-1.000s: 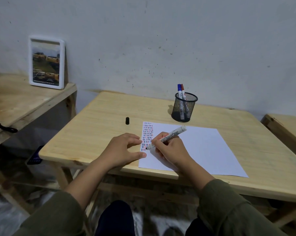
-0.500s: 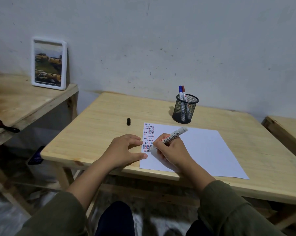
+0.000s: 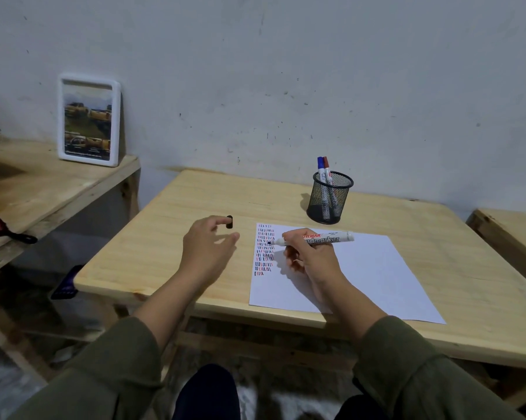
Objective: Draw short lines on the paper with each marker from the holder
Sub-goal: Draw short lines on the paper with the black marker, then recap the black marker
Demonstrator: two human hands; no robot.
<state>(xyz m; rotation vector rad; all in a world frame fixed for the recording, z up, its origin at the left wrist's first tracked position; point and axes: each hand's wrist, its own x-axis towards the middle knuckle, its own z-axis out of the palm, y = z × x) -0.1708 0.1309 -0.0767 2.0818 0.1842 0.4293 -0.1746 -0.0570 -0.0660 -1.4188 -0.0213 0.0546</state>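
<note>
Centre of frame: the right hand (image 3: 311, 257) grips a white black-tipped marker (image 3: 313, 238), now lifted and lying nearly level above the white paper sheet (image 3: 361, 274), beside the columns of short coloured strokes (image 3: 264, 250). The left hand (image 3: 207, 248), fingers spread and empty, reaches toward the small black cap (image 3: 229, 221) on the pale wooden table (image 3: 165, 247); earlier it rested at the paper's edge while the tip wrote. Judged step: recapping. Next: pinch the cap, press it on, return the marker to the black mesh holder (image 3: 330, 201) at upper right.
</note>
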